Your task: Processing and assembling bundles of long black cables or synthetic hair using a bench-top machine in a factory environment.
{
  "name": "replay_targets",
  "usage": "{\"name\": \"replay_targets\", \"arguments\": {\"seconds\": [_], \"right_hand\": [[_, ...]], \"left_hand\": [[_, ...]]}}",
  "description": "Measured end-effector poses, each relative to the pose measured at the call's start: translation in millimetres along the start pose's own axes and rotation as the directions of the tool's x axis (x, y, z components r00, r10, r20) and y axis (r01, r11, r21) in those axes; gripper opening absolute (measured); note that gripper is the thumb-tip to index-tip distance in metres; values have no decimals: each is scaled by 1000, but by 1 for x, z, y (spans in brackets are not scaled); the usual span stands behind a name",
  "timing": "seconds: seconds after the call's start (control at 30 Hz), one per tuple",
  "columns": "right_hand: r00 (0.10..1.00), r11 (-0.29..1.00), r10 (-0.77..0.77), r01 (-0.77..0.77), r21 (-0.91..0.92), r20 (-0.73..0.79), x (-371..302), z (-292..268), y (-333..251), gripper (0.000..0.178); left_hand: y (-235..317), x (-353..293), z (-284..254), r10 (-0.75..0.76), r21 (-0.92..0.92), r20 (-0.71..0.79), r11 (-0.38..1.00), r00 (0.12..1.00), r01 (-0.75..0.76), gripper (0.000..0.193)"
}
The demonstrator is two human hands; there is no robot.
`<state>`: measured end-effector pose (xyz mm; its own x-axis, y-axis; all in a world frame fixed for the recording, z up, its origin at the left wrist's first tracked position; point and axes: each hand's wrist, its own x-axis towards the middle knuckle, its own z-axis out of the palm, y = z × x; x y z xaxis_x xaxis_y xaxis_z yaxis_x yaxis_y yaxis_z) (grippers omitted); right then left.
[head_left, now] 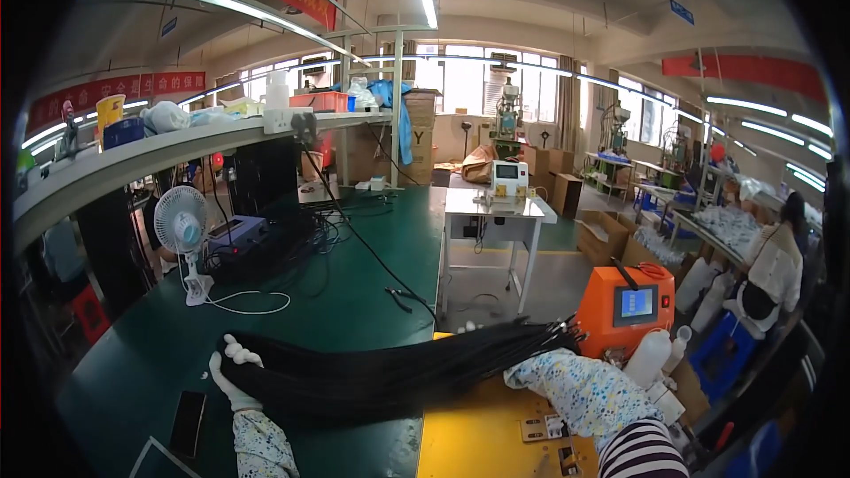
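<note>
A long, thick bundle of black cables (381, 376) stretches across the green table and over the yellow work surface. My left hand (235, 368), in a white glove, is closed around the bundle's left end. The patterned right sleeve (580, 389) reaches up to the bundle near its right end. My right hand is hidden there behind the cables, so its fingers do not show. Loose cable tips with small metallic ends fan out beside an orange machine (624, 310) with a small screen.
A dark phone (188, 423) lies left of my left sleeve. Pliers (398, 299), a white fan (183, 221) and a blue box-shaped device (237, 235) are on the green table (354, 257). White bottles (651, 354) stand by the orange machine. A person (777, 257) sits at far right.
</note>
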<state>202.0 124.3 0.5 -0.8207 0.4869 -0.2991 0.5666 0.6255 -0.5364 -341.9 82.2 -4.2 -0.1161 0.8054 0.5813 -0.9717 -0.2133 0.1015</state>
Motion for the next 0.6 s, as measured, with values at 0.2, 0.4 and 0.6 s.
{"name": "replay_targets", "arguments": {"seconds": [0.2,0.4,0.6], "right_hand": [[997,998,54,-52,-36,58,-17,-15,20,68],[969,885,233,-246,395,81,-70,-17,-5,75],[848,889,440,-365,277,-296,-104,-23,-36,72]], "left_hand": [[25,-1,-64,137,-126,-49,982,989,-142,41],[35,-2,-61,83,-111,-126,989,989,-97,51],[61,-20,-46,115,310,-625,944,772,110,59]]}}
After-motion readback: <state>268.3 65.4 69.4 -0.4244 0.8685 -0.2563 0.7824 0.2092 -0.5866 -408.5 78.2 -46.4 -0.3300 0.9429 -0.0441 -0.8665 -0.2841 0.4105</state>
